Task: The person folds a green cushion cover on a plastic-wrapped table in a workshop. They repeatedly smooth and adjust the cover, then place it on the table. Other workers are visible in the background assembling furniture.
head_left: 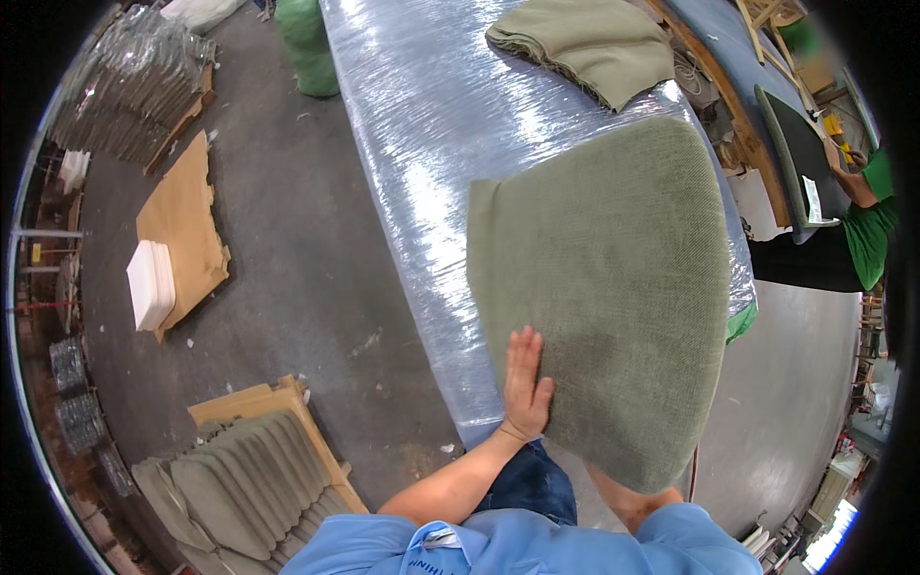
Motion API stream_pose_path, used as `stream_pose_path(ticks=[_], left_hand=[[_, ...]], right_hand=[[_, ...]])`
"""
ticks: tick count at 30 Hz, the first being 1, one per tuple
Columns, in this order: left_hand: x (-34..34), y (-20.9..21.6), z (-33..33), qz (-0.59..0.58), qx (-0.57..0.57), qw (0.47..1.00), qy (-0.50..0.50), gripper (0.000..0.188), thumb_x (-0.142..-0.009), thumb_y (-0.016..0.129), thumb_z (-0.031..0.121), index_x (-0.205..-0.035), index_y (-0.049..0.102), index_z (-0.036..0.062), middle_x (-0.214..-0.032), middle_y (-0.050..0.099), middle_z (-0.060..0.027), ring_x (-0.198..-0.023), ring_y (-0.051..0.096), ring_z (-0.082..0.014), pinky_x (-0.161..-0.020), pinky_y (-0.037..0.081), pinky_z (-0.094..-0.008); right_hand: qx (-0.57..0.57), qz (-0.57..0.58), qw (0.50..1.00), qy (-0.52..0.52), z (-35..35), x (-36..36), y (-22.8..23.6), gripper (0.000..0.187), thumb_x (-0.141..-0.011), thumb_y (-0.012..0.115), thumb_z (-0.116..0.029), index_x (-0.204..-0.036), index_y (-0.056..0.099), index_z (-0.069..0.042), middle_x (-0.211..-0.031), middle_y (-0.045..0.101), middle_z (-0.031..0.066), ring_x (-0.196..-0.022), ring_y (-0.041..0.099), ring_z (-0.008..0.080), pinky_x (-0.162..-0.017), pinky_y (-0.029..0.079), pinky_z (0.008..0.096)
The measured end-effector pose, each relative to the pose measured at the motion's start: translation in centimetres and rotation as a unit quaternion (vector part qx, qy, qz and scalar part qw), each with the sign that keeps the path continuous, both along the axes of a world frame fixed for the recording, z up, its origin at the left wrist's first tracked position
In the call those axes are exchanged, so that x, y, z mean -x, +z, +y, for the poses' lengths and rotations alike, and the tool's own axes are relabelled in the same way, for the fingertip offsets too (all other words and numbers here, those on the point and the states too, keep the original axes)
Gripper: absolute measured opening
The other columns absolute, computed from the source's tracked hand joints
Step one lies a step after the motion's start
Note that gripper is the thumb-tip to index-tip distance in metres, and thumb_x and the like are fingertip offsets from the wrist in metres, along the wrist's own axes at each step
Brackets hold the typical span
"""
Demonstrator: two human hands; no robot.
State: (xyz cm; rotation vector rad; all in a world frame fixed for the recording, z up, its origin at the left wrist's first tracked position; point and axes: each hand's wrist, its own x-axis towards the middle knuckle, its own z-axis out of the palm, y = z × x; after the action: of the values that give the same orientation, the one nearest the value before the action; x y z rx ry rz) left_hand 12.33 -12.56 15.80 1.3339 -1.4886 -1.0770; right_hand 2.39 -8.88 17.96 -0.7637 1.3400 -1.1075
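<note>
A large grey-green upholstered chair cushion with rounded edges is tilted over the near part of a table wrapped in shiny clear film. Against its lower left side lies my left hand, palm flat with the fingers stretched out. The right forearm passes under the cushion's bottom edge, so that hand and its fingers are hidden. Farther up the table rests a stack of cut grey-green fabric pieces.
A row of upholstered pieces stands on a pallet at lower left. White foam blocks lie on cardboard; a film-wrapped stack rises behind. At right, a person in green handles a dark-backed panel.
</note>
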Motion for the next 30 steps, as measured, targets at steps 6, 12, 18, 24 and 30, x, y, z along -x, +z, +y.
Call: stream_pose_path(ticks=[6, 12, 18, 24, 30], left_hand=[[-3.7, -0.7, -2.2, 0.149, -0.14, 0.971, 0.127, 0.061, -0.108, 0.043, 0.042, -0.159, 0.04, 0.0091, -0.167, 0.037, -0.0138, -0.153, 0.035, -0.0333, -0.125, 0.028, -0.047], [-10.0, 2.2, 1.7, 0.364, -0.297, 0.864, 0.18, 0.057, -0.109, 0.043, 0.044, -0.155, 0.045, 0.0103, -0.162, 0.043, -0.0126, -0.149, 0.041, -0.0319, -0.123, 0.033, -0.0467], [-12.4, 5.8, 3.0, 0.533, -0.311, 0.764, 0.19, 0.052, -0.107, 0.046, 0.047, -0.146, 0.053, 0.0134, -0.15, 0.055, -0.0094, -0.138, 0.052, -0.0286, -0.115, 0.044, -0.0467], [-11.1, 13.8, 2.7, 0.656, -0.304, 0.677, 0.137, 0.05, -0.107, 0.047, 0.046, -0.145, 0.055, 0.0136, -0.145, 0.06, -0.0076, -0.134, 0.056, -0.0272, -0.112, 0.047, -0.0488], [-9.5, 23.3, 7.8, 0.655, -0.326, 0.675, -0.092, 0.056, -0.109, 0.043, 0.046, -0.152, 0.046, 0.0095, -0.153, 0.052, -0.0115, -0.135, 0.057, -0.0344, -0.114, 0.046, -0.0532]], right_hand=[[0.014, 0.06, 0.998, 0.015, -1.4, -2.7, -0.4, 0.067, -0.108, 0.043, -0.041, -0.162, 0.034, -0.002, -0.167, 0.032, 0.0204, -0.157, 0.027, 0.0337, -0.127, 0.021, 0.0413], [0.025, 0.199, 0.98, 0.014, -3.0, -7.1, 0.8, 0.064, -0.108, 0.047, -0.037, -0.161, 0.036, -0.003, -0.167, 0.032, 0.021, -0.157, 0.026, 0.0351, -0.127, 0.021, 0.0418], [0.131, 0.42, 0.891, 0.113, -2.6, -7.4, 4.9, 0.063, -0.104, 0.054, -0.049, -0.157, 0.047, -0.015, -0.162, 0.039, 0.0234, -0.151, 0.034, 0.0425, -0.121, 0.026, 0.0565], [0.267, 0.529, 0.754, 0.284, -2.7, -4.9, 17.6, 0.085, -0.09, 0.066, -0.065, -0.155, 0.049, -0.013, -0.156, 0.048, 0.0245, -0.144, 0.044, 0.0469, -0.117, 0.031, 0.0578], [0.283, 0.586, 0.648, 0.396, -1.3, -0.3, 29.2, 0.08, -0.074, 0.087, -0.04, -0.141, 0.055, -0.01, -0.125, 0.068, 0.0182, -0.115, 0.068, 0.038, -0.095, 0.054, 0.0486]])
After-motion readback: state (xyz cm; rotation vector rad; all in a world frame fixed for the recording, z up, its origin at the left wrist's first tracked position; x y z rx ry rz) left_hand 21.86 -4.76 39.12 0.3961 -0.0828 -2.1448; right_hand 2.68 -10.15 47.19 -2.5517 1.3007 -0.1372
